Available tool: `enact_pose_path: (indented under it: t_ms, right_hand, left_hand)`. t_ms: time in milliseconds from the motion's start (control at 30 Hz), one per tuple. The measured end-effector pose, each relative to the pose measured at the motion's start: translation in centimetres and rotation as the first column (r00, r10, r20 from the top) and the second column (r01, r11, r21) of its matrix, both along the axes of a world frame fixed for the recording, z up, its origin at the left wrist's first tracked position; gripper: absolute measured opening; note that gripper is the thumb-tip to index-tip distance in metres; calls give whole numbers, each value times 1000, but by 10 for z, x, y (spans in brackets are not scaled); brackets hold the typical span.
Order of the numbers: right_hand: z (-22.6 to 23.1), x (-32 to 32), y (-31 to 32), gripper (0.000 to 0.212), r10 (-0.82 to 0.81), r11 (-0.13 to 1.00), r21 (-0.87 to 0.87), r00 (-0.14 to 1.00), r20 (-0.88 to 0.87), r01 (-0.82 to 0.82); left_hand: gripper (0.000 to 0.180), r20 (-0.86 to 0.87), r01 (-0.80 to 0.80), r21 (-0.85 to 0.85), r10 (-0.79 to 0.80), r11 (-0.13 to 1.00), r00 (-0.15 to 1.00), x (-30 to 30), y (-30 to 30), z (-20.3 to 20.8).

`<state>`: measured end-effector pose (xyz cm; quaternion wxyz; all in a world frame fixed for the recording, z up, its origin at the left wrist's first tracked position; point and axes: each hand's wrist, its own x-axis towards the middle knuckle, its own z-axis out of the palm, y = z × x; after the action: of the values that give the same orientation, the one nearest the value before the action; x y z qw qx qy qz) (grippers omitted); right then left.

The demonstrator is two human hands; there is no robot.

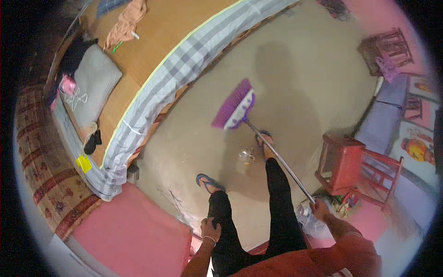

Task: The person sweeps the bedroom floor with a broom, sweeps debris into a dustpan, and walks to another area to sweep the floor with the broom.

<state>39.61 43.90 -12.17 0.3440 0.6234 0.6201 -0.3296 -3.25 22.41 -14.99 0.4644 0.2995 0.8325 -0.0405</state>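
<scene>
**sweepfan:** Broom [235, 107] head sits out on the bare floor [203, 138] at about 12 o'clock from the feet, purple bristles flared toward the bed [184, 60]. Its metal handle [281, 161] runs back toward 4 o'clock into the right hand [318, 208], which is wrapped around the very end of the stick. One hand only, far from the head, so I'd guess control is weak and the bristles could skip over stuff.

**dustbunny:** What's the left hand [210, 229] doing?

**sweepfan:** Resting on the left thigh, fingers curled narrow, holding nothing that I can see.

**dustbunny:** Biggest risk for me is that clear crumpled scrap [247, 156] lying just beside the right foot, roughly 1 o'clock. It sits behind the broom head, between head and feet. A careless step in those flip-flops [208, 183] could flatten it or slide on it.

**sweepfan:** Agreed. Also the red stool [340, 161] stands at 3 o'clock, near the handle. A wide swing back could knock the stick against it. And there's a heap of bags and clutter [339, 203] right by the gripping hand, easy to snag.

**dustbunny:** Plus a push toward 10 o'clock might just shove dirt under the bed edge.
</scene>
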Motion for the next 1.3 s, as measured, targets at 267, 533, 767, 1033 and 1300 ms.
enact_pose_path:
  t_ms: [267,533,767,1033,1300]
  right_hand:
    - [73,-11,69,40,-83,996,31,990,-113,87]
    - [-26,-115,240,53,-120,975,118,892,-436,189]
    - [103,33,181,52,-367,868,-358,930,9,345]
    - [222,122,202,45,-388,920,-31,897,-212,390]
    - [109,89,417,19,447,773,471,892,69,-424]
  left_hand:
    - [24,235,234,-56,-215,971,948,13,12,6]
    - [19,465,-775,-145,734,615,495,72,114,60]
    - [22,568,-452,-81,414,888,712,150,210,112]
    - [24,424,-338,187,234,922,875,145,251,97]
    - [21,480,-591,80,489,802,728,142,201,117]
